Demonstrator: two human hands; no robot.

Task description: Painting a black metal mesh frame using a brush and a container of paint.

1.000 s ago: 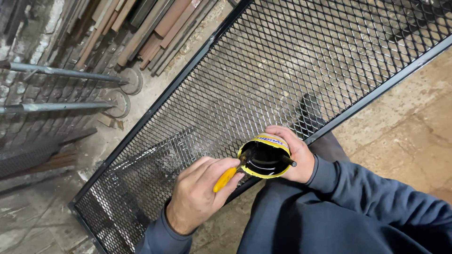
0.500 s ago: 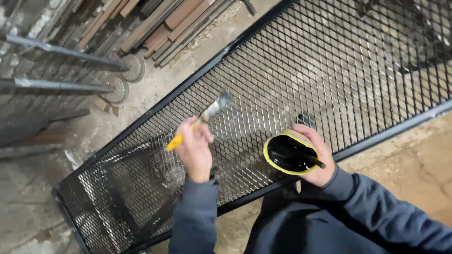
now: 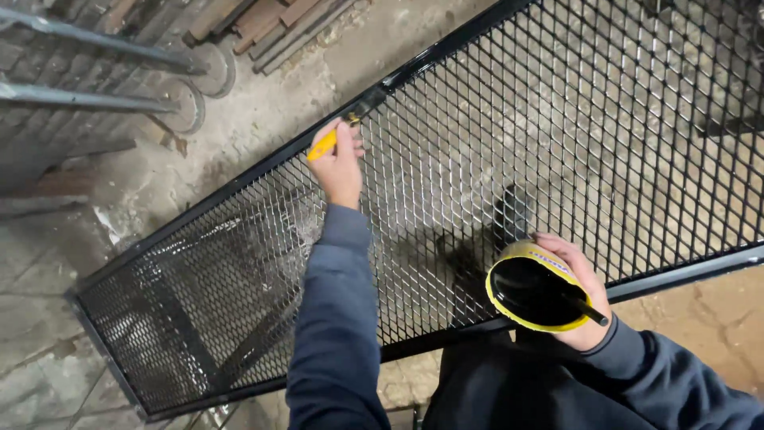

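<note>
A long black expanded-metal mesh panel (image 3: 557, 135) in a steel frame lies across the floor. My left hand (image 3: 341, 163) is stretched out to its far frame rail and grips a yellow-handled paintbrush (image 3: 344, 127), whose dark bristles rest on the rail. My right hand (image 3: 577, 302) holds a round yellow can (image 3: 529, 291) full of black paint at the near rail, close to my body. Both sleeves are dark blue.
Two grey metal posts with round base plates (image 3: 187, 103) lie at the upper left. Rusty steel bars (image 3: 278, 20) are stacked at the top. The floor (image 3: 48, 263) is worn, stained concrete, and a brownish patch (image 3: 708, 318) lies beyond the near rail at right.
My left hand lifted the brush from the paint can, carried it across the mesh and set its bristles on the far frame rail. The can stayed in my right hand.
</note>
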